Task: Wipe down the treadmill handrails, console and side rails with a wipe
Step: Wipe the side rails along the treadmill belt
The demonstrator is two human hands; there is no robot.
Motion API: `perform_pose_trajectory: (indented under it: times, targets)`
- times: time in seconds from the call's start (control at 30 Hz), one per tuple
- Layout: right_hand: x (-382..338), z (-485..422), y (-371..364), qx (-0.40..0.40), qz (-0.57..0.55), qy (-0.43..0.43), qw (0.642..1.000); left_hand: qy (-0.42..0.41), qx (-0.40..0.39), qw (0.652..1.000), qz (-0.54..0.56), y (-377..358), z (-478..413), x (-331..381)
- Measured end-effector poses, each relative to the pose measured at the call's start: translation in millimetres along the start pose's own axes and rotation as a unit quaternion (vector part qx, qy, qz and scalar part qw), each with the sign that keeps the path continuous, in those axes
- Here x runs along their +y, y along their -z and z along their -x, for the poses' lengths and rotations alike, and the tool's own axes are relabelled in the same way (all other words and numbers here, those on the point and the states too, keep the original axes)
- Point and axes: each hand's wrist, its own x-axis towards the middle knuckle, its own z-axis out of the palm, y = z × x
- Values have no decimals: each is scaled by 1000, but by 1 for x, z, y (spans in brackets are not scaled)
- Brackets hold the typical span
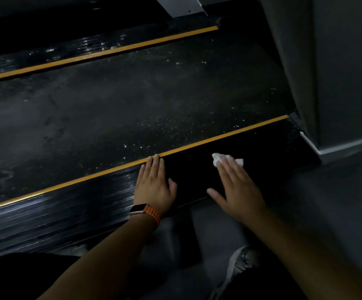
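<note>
At far left: ribbed black near side rail (56, 213), edged by a yellow stripe (89, 176) against the dusty belt (110, 105). Flat on that rail, the left hand (156, 185), orange-strapped watch (137, 208) at the wrist. Fingers (154, 165) straight and close together, tips reaching the stripe, thumb out to the side. Holding nothing, by the look of it only bracing.

Next along on the same rail, just apart from the left hand: a small white wipe (239, 162), crumpled, mostly covered. Probably very light, soft and limp, so likely to bunch or slide out. Best pinned under the pads, or pinched at the bunched edge showing past the fingertips.

Over it, the right hand (238, 187). Fingers (225, 169) straight, a little spread, pressing the wipe down, not curled round it. Thumb splayed wide.

Further right, a grey upright (327, 72) at the rail's end.
</note>
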Motion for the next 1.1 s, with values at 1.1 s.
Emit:
perform_pose_trajectory:
  times: [1.1]
  targets:
    - [55, 33, 4, 97, 16, -97, 990, -1, -18, 1000, -9, -7, -14, 34]
